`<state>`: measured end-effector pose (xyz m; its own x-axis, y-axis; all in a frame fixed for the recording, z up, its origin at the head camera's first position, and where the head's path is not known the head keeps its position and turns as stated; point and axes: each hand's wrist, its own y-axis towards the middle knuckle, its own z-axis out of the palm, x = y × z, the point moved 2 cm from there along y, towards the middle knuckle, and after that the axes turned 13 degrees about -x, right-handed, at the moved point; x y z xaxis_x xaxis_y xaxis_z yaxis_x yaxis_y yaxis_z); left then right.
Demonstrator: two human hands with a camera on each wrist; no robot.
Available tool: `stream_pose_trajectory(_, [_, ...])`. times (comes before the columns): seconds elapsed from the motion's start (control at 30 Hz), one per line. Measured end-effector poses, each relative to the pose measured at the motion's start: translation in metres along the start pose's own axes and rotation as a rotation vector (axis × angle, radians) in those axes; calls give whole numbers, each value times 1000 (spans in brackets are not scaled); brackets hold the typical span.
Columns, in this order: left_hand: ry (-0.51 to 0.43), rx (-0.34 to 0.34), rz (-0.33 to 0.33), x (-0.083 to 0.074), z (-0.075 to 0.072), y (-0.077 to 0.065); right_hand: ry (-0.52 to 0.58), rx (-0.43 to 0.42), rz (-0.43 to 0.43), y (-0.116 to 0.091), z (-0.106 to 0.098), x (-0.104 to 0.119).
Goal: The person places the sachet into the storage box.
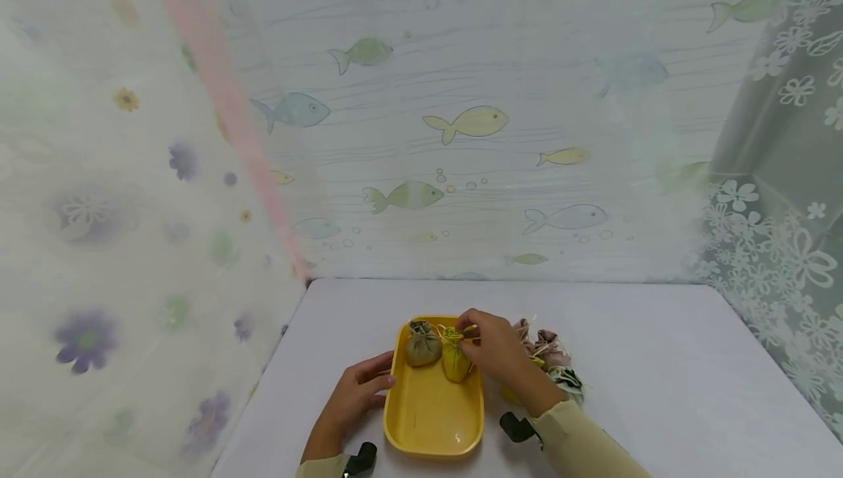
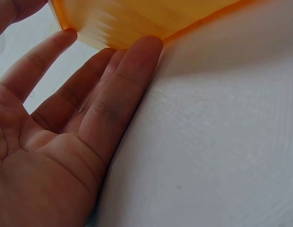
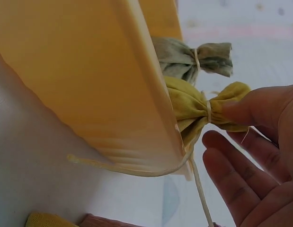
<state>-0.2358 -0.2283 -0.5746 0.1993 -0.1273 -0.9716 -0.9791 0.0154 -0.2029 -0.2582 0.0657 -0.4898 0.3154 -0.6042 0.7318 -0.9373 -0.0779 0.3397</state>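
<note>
A yellow tray (image 1: 431, 419) lies on the white table, its long side pointing away from me. Inside its far end sit two small drawstring pouches: a grey-green pouch (image 1: 423, 346) on the left and a yellow pouch (image 1: 456, 362) on the right. My right hand (image 1: 495, 346) pinches the gathered neck of the yellow pouch between thumb and finger; in the right wrist view its pale cord (image 3: 137, 171) hangs over the tray's side. With fingers nearly straight, my left hand (image 2: 84, 109) touches the tray's left wall from outside.
Right of the tray, partly behind my right forearm, lies a pile of more pouches, among them a pinkish-brown pouch (image 1: 552, 348) and a dark green and white pouch (image 1: 568, 383). Patterned curtains (image 1: 474, 192) stand around the table (image 1: 672, 375).
</note>
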Motion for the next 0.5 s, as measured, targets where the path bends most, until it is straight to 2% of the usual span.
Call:
stream_pose_trajectory(0.23, [9, -19, -9, 0, 1, 0, -7, 11, 32, -1, -1, 1])
stream_pose_trajectory(0.5, [6, -26, -14, 0, 2, 1, -7, -21, -3, -4, -7, 3])
